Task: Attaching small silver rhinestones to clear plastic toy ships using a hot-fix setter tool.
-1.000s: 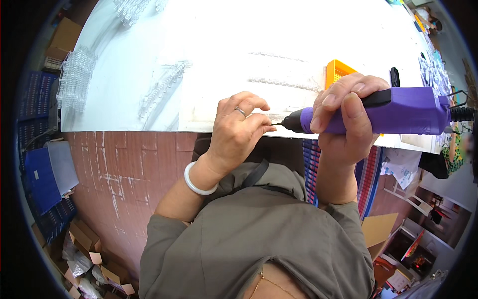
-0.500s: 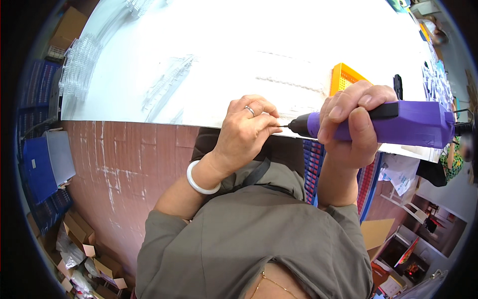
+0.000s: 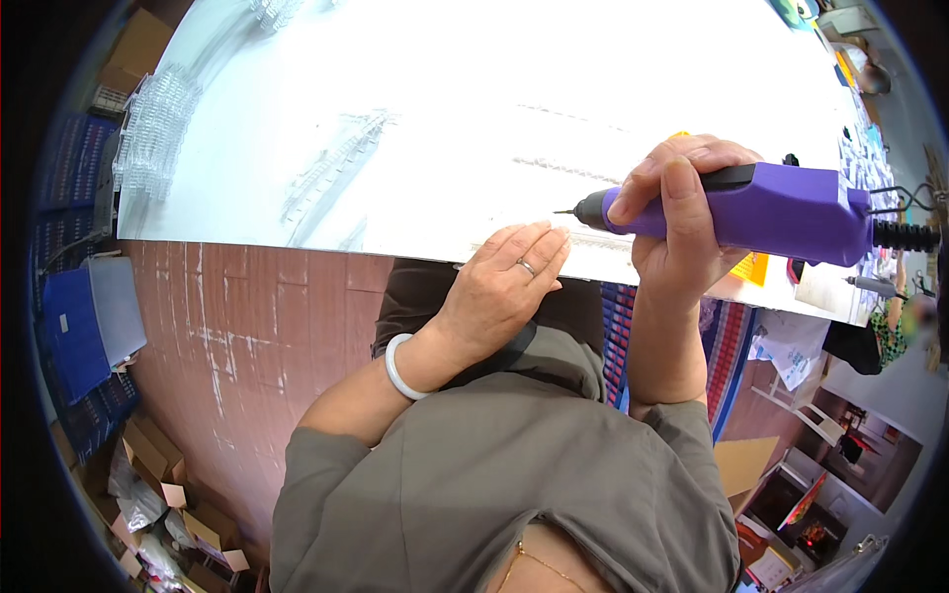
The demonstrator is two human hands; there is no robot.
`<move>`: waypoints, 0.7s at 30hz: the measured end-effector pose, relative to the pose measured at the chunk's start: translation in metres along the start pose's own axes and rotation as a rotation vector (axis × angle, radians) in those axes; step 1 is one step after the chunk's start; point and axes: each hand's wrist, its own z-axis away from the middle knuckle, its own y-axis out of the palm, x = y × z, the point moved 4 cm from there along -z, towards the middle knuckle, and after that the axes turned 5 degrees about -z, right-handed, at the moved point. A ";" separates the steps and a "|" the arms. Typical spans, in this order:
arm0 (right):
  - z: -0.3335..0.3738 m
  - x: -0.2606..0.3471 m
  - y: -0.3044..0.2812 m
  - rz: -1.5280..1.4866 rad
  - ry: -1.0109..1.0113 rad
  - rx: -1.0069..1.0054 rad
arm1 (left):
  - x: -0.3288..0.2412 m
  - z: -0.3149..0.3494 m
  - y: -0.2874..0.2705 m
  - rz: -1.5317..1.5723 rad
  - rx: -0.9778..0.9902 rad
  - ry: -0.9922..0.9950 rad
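My right hand [image 3: 682, 203] is wrapped round a purple electric screwdriver [image 3: 791, 210] with a black nose and a thin bit. The tool lies nearly level above the white table [image 3: 445, 119], its bit pointing left. Below the bit, my left hand [image 3: 506, 289] rests at the table's near edge with its fingers stretched out and close together. Whether a small part lies under these fingers is hidden. Beside its fingertips runs a faint row of small pale pieces [image 3: 605, 245]. Farther back lies another pale row [image 3: 565, 165].
Clear plastic strips [image 3: 336, 168] lie left of centre, and a pile of similar clear pieces [image 3: 156, 133] sits at the table's left edge. An orange tray [image 3: 753, 269] is mostly hidden behind my right hand. Open cardboard boxes [image 3: 153, 460] stand on the floor, lower left.
My left hand has left the screwdriver's tip, where its fingers were pinched, and now lies flat at the table edge. The screwdriver has moved a little left and away from me.
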 end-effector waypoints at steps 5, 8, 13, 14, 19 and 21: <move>0.000 -0.003 -0.002 0.015 0.016 -0.028 | 0.000 0.000 0.000 -0.012 -0.014 0.004; 0.000 -0.005 -0.001 -0.033 0.031 -0.047 | 0.001 0.001 0.002 -0.032 -0.015 0.013; 0.000 -0.007 0.000 -0.091 0.051 -0.075 | 0.001 0.001 0.002 -0.025 -0.030 0.014; 0.000 -0.008 0.000 -0.088 0.054 -0.075 | 0.002 0.001 0.002 -0.024 -0.030 0.013; -0.002 -0.010 0.003 -0.083 0.068 -0.067 | 0.002 0.000 0.001 -0.018 -0.030 0.003; -0.004 -0.011 0.006 -0.106 0.074 -0.051 | 0.000 -0.002 0.001 -0.041 -0.014 0.009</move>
